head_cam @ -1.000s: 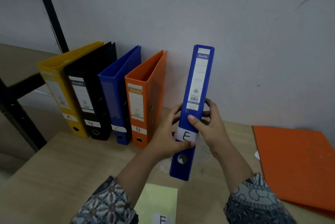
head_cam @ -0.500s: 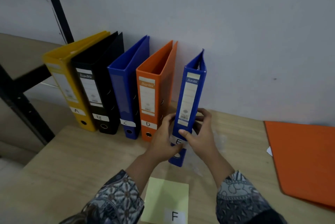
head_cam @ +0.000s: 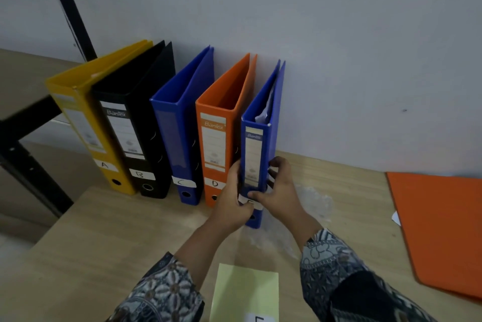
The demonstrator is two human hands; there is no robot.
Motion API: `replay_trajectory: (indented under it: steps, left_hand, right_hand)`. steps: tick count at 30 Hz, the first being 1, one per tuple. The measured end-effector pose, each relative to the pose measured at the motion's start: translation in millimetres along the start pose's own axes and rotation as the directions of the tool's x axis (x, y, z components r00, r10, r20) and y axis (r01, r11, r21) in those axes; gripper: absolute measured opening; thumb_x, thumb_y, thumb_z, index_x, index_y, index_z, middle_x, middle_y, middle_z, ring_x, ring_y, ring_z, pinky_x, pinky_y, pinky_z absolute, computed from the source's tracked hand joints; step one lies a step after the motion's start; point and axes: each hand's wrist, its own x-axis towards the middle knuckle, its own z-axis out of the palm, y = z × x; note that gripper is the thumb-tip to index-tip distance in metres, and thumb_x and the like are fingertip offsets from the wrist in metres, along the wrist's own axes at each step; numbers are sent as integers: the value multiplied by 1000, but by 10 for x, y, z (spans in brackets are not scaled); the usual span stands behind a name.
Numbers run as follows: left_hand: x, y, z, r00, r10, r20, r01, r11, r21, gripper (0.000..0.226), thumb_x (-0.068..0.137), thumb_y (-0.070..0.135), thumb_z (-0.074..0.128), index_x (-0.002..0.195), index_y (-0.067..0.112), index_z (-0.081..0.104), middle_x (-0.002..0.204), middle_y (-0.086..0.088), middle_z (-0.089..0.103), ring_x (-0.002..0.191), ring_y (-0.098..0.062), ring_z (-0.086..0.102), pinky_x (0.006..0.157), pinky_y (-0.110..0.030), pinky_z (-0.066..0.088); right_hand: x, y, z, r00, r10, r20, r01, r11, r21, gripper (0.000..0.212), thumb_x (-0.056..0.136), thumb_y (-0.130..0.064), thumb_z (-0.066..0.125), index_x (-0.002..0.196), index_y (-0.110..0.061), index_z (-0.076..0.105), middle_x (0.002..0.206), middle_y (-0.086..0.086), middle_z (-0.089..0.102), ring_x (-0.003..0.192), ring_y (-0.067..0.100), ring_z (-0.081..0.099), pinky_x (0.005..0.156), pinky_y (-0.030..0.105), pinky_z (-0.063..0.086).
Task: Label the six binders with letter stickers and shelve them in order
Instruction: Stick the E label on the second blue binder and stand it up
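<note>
Five binders stand upright against the wall on the wooden table (head_cam: 130,238): yellow A (head_cam: 86,123), black B (head_cam: 135,126), blue C (head_cam: 180,128), orange D (head_cam: 216,134) and a second blue binder (head_cam: 257,139) at the right end of the row. My left hand (head_cam: 233,204) and my right hand (head_cam: 279,191) grip the lower spine of that blue binder from both sides, partly covering its white E sticker (head_cam: 247,201). A sixth binder, orange (head_cam: 443,230), lies flat at the right.
A pale yellow-green sheet (head_cam: 245,293) carrying a white F sticker (head_cam: 259,318) lies at the table's near edge. Crumpled clear plastic (head_cam: 307,207) rests just right of my hands. A black metal shelf frame (head_cam: 28,160) stands at the left.
Both hands have carried the blue E binder down and back from mid-air; it now stands on the table next to the orange D binder, close to the wall.
</note>
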Motion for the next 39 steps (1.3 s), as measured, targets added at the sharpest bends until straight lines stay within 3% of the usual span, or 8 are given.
replay_trajectory:
  steps: [9,15,19,25,27,32,36,39]
  left_hand:
    - [88,28,53,999,-33,-16,32,998,-47,97,64,-1,52,149,30,17,143,6,43,133,-8,42,107,-44,42]
    - [114,62,-6,999,-51,-3,51,996,-68,96,67,-7,54,149,28,18,139,4,47,127,-6,47,101,-34,47]
    - [72,94,23,999,-44,-5,44,998,-40,99,74,-16,52,151,29,10,139,10,42,122,8,45,89,-14,48]
    - [-163,-37,116,995,-11,-97,10,1000,-11,100,71,5,53,142,52,1,153,8,25,139,-3,30,105,-25,39]
    - [-307,-58,133,989,13,-146,-12,1000,10,97,72,4,51,139,56,4,152,13,24,139,3,26,105,-20,37]
    - [-685,-161,142,941,150,-305,-89,975,206,81,70,-1,51,141,28,26,141,13,36,132,8,32,104,-5,26]
    - [-880,-312,112,958,97,-269,-21,962,273,73,70,-2,55,136,23,38,131,11,45,123,0,41,100,-2,26]
    - [-1027,-432,61,989,65,-135,-8,922,387,60,73,2,59,129,21,47,123,13,47,119,-6,45,96,-4,27]
  right_hand:
    - [109,64,9,1000,-4,12,4,999,38,80,64,-5,82,124,-14,30,121,-3,43,116,7,47,84,8,45]
    - [139,83,65,999,-22,24,22,1000,-8,83,63,-11,82,128,-15,30,126,5,41,119,15,47,95,27,48]
    - [120,48,34,1000,-15,13,16,997,-76,86,63,-14,84,130,-13,29,130,4,41,117,9,41,82,3,35]
    - [-19,-32,-14,999,27,31,-27,1000,-7,83,61,-20,87,118,-31,27,121,-11,43,116,7,43,85,14,39]
    - [-77,-75,-32,999,29,40,-29,1000,10,81,63,-19,86,116,-31,27,117,-19,42,116,4,43,82,10,38]
    - [-226,-105,-52,999,49,12,-50,999,14,80,66,-20,85,119,-31,25,111,-32,34,110,3,44,80,8,37]
    - [-376,-70,-51,996,91,24,-91,996,7,81,72,-22,81,133,-24,27,127,-14,38,119,9,41,97,27,39]
    - [-490,-8,-25,993,115,6,-114,989,-98,72,75,-21,77,133,-16,34,128,-3,42,115,11,44,94,29,41]
